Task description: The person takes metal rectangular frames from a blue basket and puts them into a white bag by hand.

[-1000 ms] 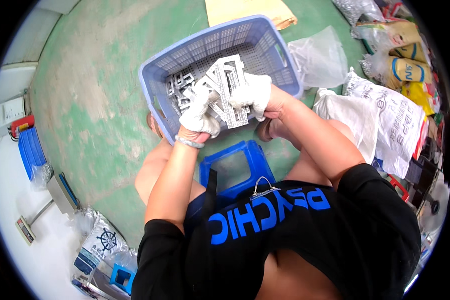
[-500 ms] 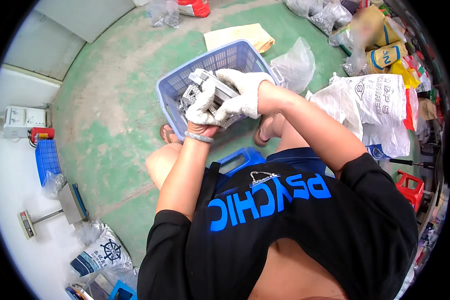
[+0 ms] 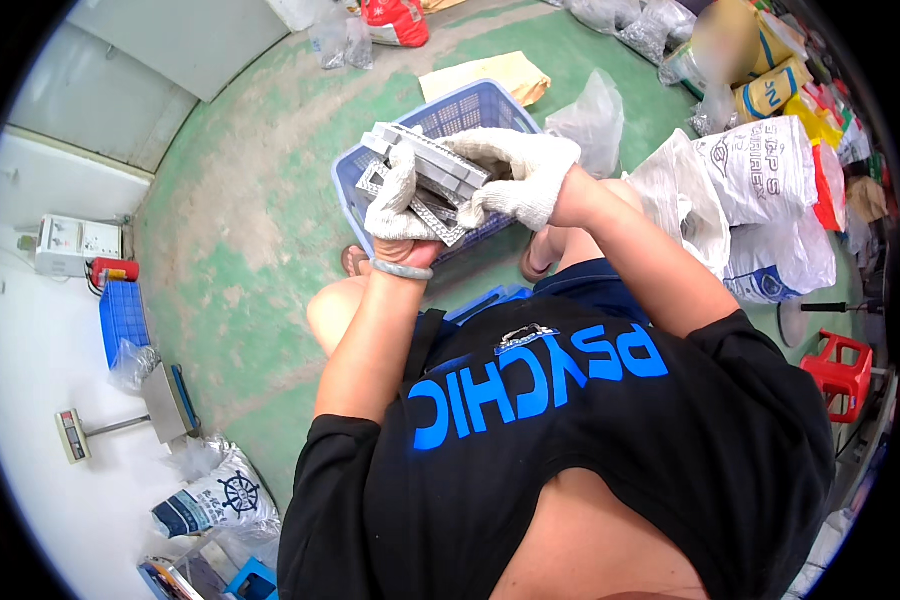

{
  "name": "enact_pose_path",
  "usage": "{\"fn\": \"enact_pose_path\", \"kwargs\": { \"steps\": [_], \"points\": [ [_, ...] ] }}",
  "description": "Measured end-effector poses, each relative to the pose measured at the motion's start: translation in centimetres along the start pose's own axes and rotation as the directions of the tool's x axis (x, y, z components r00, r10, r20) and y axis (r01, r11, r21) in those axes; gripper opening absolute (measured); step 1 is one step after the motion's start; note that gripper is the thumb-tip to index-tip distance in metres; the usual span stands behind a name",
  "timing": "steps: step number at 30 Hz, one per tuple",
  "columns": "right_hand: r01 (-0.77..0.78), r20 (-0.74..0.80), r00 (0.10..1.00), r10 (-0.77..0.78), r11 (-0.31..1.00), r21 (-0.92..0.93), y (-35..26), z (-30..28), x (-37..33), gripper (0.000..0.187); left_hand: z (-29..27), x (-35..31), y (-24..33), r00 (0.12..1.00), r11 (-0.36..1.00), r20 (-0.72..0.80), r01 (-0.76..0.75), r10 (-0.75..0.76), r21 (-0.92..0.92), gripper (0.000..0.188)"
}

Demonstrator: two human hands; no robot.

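Frames were bunched above the basket, left hand and right hand both curled around them; the step seemed to be gathering, and the next move likely called for a firm, even grip

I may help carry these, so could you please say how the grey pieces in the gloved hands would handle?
The grey pieces look stiff: long edges run straight between the left hand and right hand. They might slide apart if gripped loosely, lying at differing angles. Flat sides suggest little rolling.
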State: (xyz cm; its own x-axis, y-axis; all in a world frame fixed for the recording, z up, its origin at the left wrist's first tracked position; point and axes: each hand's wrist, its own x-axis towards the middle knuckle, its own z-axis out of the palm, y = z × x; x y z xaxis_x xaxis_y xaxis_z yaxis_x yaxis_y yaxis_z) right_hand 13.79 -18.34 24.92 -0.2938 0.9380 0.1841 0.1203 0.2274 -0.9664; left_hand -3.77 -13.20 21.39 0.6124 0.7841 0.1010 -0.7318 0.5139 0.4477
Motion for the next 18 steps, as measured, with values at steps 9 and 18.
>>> {"fn": "enact_pose_path", "kwargs": {
  "steps": [9, 18],
  "points": [
    [-0.124, -0.281, 0.918, 0.281, 0.874, 0.469, -0.6, -0.9, -1.5, 0.028, 1.6, -0.7, -0.9, 0.999, 0.993, 0.029, 0.034, -0.031, -0.109, 0.046],
    [0.027, -0.09, 0.99, 0.107, 0.483, 0.875, 2.1, -2.9, -4.3, 0.037, 2.4, -1.0, -1.6, 0.995, 0.997, -0.063, 0.078, -0.078, 0.001, 0.052]
  ]
}}
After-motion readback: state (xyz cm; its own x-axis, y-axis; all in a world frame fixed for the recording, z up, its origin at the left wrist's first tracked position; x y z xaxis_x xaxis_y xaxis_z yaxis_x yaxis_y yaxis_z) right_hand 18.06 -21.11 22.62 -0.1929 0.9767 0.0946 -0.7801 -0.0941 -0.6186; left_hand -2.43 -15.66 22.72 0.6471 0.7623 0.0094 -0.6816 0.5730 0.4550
